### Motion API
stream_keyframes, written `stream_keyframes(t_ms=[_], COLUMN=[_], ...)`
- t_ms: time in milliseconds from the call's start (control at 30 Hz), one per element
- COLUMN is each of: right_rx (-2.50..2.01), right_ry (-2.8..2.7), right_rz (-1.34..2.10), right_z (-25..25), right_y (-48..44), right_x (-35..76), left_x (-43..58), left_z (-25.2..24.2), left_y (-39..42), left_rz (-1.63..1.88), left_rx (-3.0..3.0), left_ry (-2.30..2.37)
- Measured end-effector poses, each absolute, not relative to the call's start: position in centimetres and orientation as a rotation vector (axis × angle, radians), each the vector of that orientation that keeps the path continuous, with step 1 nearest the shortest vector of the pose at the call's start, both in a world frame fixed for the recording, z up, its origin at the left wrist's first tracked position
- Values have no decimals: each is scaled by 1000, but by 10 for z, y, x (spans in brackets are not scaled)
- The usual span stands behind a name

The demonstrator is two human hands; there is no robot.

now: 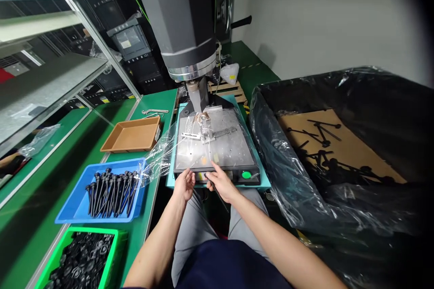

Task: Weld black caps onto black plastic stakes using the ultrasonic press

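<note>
My right hand [221, 184] is closed around a black rod [222, 201], in front of the press's metal base plate [190, 156]. The rod slants down toward my lap, and its upper end is partly covered by my fingers. Just to the left, my left hand [185, 185] is curled at the base's front edge; whatever its fingers hold is hidden. A small metal fixture [206, 133] stands on the plate under the machine's pointed tool head [196, 99]. Clear plastic film [159, 158] lies over the plate and hangs off its left side.
At left stand a blue tray [79, 205] of black rods with round heads, a green bin [117, 253] of small black parts and a brown tray [135, 135]. A wrench [155, 111] lies behind. To the right, a plastic-lined box [271, 153] holds scattered rods. A green button [246, 174] faces me.
</note>
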State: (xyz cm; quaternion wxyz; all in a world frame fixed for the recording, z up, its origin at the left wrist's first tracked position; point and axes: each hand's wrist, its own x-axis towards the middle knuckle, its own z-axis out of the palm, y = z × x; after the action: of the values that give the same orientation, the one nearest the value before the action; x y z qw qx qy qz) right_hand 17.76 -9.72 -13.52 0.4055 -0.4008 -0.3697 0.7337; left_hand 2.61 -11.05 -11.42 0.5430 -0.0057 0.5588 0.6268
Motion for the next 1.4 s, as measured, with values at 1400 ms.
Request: stream_keyframes(t_ms=[1400], right_rx=[-1019], right_ry=[-1260], right_rz=[895], right_z=[-83], right_y=[58], right_x=[161], left_x=[51], left_z=[-69], left_y=[-114], left_rz=[1595], left_rx=[175], left_ry=[840])
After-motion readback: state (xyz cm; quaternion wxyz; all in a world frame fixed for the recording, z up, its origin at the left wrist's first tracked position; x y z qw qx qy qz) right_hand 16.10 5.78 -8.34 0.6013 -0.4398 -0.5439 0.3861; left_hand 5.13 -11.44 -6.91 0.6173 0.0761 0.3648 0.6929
